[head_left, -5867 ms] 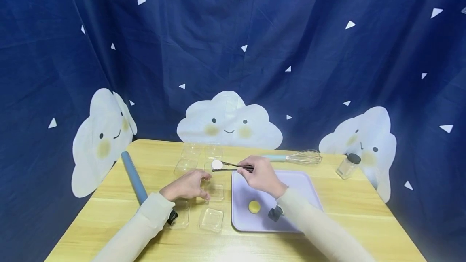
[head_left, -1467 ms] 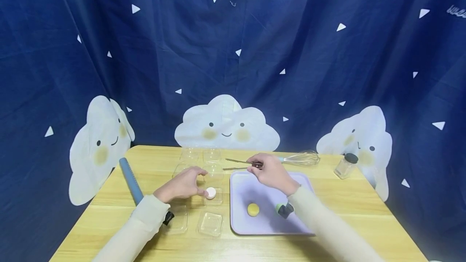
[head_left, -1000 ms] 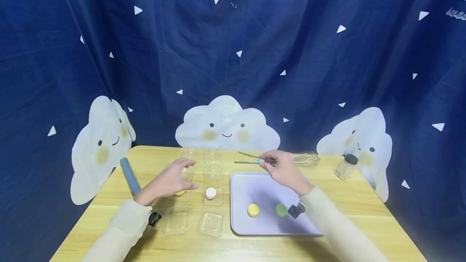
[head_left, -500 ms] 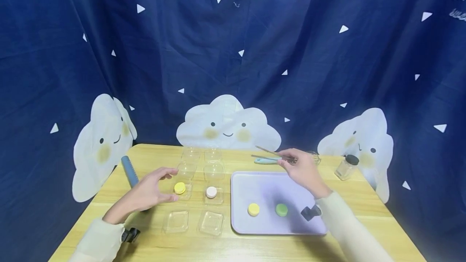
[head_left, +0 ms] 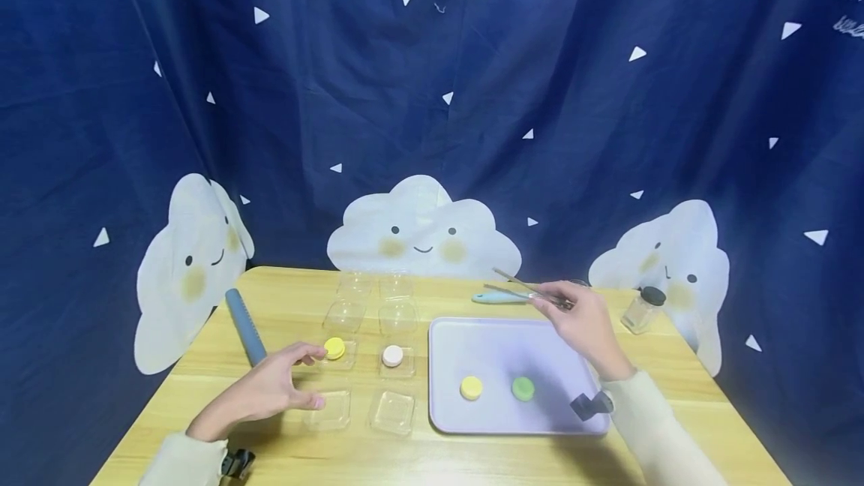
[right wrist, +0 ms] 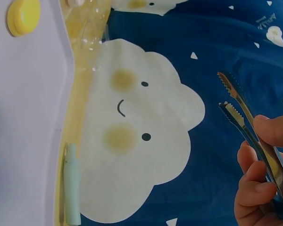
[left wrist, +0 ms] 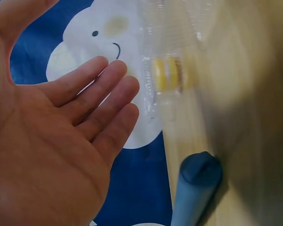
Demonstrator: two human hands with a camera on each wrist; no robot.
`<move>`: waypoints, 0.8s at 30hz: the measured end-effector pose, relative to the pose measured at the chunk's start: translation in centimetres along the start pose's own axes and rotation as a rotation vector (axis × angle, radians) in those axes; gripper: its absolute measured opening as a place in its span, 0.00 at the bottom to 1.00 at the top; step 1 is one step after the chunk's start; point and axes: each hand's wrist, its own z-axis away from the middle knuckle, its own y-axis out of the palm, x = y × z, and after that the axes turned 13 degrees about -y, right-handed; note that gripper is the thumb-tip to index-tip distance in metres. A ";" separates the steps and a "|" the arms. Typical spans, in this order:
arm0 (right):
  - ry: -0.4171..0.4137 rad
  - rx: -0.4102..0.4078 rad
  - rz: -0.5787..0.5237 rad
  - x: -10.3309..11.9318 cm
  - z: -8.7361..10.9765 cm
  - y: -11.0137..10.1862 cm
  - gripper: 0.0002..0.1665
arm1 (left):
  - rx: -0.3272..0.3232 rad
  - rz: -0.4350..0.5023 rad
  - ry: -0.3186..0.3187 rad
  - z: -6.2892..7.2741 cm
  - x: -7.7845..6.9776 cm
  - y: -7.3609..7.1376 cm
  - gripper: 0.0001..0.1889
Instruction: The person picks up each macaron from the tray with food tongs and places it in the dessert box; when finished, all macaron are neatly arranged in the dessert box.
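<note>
In the head view my left hand [head_left: 259,388] hovers with fingers spread above the left front clear plastic box [head_left: 334,412]. Its palm shows in the left wrist view, holding nothing. Close to its fingertips, a yellow macaron [head_left: 334,349] sits in an opened clear box. A pale pink macaron [head_left: 392,355] lies in the box beside it. My right hand [head_left: 586,325] grips metal tongs [right wrist: 272,167] over the back right of the lilac tray [head_left: 466,332]; the serrated tips are apart with nothing between them. On the tray lie a light yellow macaron [head_left: 471,388] and a green macaron [head_left: 523,388].
Another clear box [head_left: 393,412] is at the front. Behind the tray lies a whisk with a pale blue handle [head_left: 499,297], its wires mostly hidden by my right hand. A jar [head_left: 643,310] with a black lid stands at right. A blue-grey rod [head_left: 245,326] lies at left.
The pale pink macaron, earlier in the tongs, now lies in a clear box. My left hand has drawn back to the left and nearer. My right hand has moved right with the tongs.
</note>
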 end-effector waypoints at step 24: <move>0.179 0.138 -0.099 -0.5 4.8 2.6 0.13 | 0.016 -0.086 0.042 0.0 1.0 1.3 0.41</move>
